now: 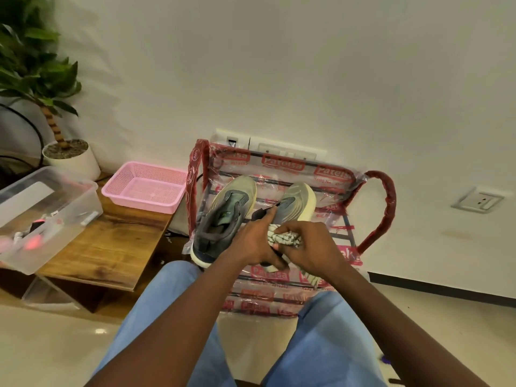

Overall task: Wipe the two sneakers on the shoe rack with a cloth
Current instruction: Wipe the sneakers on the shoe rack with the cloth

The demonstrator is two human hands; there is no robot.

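Both sneakers lie on the shoe rack [388, 202], toes toward the wall. The left hand [251, 244] grips the right sneaker [298, 199] at its heel end. The right hand [310, 244], directly above it, clutches the bunched cloth [283, 237]. The left sneaker [220, 216] lies beside them, untouched.

From where I am standing, the single camera is riding on the person's head, looking forward and steeply down along their own forearms, which are coming in from the bottom edge toward the centre. It is facing the white wall [279, 65], which is filling the upper half. The shoe rack [282, 166] is sitting close in, just past the knees in blue trousers [156, 317]. The left hand [251, 244] and right hand [310, 247] are meeting mid-frame by a sneaker [298, 196] and a cloth [284, 237]. The wide lens is tilting the floor line down to the right and taking in a wooden table [111, 247] and a potted plant [42, 79] along the left edge.
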